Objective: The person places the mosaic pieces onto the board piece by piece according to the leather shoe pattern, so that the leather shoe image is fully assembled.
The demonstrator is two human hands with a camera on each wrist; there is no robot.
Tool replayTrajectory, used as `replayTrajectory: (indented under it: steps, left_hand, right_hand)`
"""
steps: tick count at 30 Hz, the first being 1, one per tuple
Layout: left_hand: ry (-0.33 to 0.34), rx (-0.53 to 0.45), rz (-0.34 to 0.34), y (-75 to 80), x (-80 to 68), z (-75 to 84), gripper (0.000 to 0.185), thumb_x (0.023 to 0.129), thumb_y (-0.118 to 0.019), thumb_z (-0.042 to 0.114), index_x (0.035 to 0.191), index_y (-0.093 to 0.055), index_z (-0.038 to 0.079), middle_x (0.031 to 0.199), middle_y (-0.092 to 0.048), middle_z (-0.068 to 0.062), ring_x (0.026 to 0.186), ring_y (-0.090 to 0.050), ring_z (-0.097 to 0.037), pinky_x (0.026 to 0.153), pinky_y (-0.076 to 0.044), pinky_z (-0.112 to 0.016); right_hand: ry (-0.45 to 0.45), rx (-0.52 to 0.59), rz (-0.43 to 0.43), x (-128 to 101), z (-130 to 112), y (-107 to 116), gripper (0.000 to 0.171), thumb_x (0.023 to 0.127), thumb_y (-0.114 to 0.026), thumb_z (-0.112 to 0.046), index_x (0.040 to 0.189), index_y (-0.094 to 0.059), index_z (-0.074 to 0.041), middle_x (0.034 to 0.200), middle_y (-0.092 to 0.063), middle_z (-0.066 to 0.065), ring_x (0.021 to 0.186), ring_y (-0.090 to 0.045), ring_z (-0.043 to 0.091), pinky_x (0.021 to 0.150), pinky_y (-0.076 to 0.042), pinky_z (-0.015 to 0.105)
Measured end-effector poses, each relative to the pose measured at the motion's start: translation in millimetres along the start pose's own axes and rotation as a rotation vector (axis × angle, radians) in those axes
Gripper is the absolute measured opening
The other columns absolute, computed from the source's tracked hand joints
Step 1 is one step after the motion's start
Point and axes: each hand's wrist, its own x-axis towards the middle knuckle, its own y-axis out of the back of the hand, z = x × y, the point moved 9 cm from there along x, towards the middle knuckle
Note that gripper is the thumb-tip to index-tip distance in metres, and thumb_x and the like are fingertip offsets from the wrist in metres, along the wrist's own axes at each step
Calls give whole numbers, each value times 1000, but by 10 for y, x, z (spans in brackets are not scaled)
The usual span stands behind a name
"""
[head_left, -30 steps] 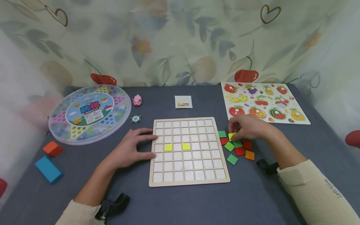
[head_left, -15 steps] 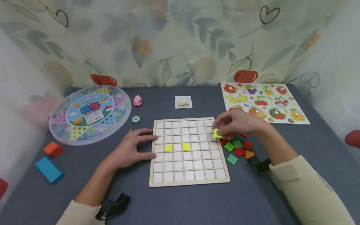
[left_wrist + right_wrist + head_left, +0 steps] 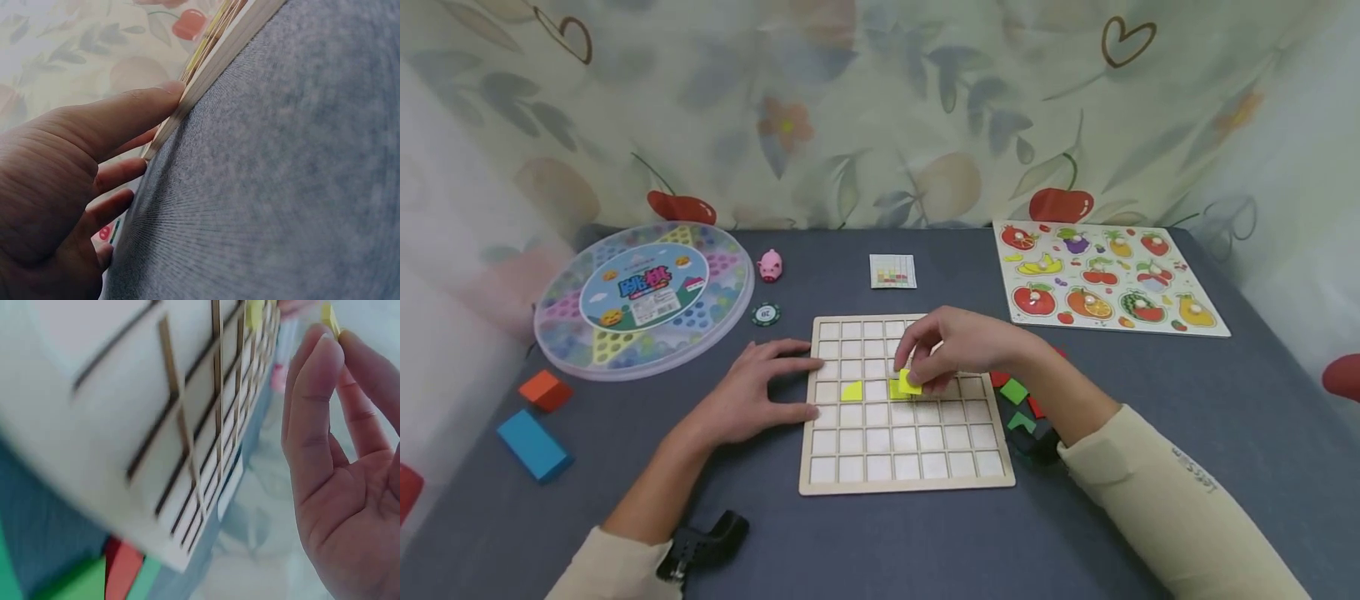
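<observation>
A wooden grid board (image 3: 906, 485) with white square cells lies mid-table. My left hand (image 3: 741, 400) rests at its left edge with fingers spread; in the left wrist view the thumb (image 3: 140, 112) touches the board's side. Over the board, my right hand (image 3: 958, 346) pinches a yellow square tile (image 3: 910, 382) between thumb and fingertips. The right wrist view shows the tile (image 3: 329, 320) edge-on, above the board. One yellow rounded-corner piece (image 3: 852, 391) sits in a left cell. A second yellow piece (image 3: 897, 390) is partly covered by the held tile.
Green tiles (image 3: 1014, 392) and red ones lie right of the board, partly hidden by the right arm. Behind stand a small pattern card (image 3: 892, 272), a fruit puzzle board (image 3: 1105, 275), a pink pig (image 3: 770, 265), a chip (image 3: 766, 314) and a round game box (image 3: 643, 300). Blocks (image 3: 535, 446) lie left.
My right hand has picked up a yellow tile from the loose tiles and carried it left over the board, to the second yellow piece. The left hand stays at the board's edge.
</observation>
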Motion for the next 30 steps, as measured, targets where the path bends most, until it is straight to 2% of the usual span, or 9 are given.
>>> replayTrajectory:
  steps: [10,19,25,30]
  left_hand:
    - [-4,10,-6,-17,51,38,61,87,-84,35,142,-65,16,157,-47,-15,150,-35,-39,125,0,-69]
    - [-15,7,-6,-12,78,38,62,87,-84,34,142,-65,15,157,-46,-15,150,-34,-38,125,0,-68]
    - [0,15,-8,-3,45,11,62,86,-84,35,143,-65,16,157,-47,-15,150,-35,-38,125,0,-68]
    - [12,12,-4,6,14,2,62,86,-85,35,142,-65,16,158,-46,-15,151,-34,-39,125,0,-68]
  right_hand:
    - [25,-135,-34,232,-133,-385,15,89,-70,3,98,-78,-7,72,-69,4,60,-64,15,64,-56,28]
    - [-15,-304,68,235,-211,-406,17,87,-76,1,92,-82,-14,73,-70,1,58,-65,14,63,-54,26]
    - [13,-365,86,239,-263,-463,17,87,-76,1,94,-81,-14,75,-67,1,59,-64,15,64,-52,26]
    - [61,-440,99,217,-331,-464,17,87,-75,-2,95,-80,-16,78,-66,-1,72,-59,13,69,-50,26]
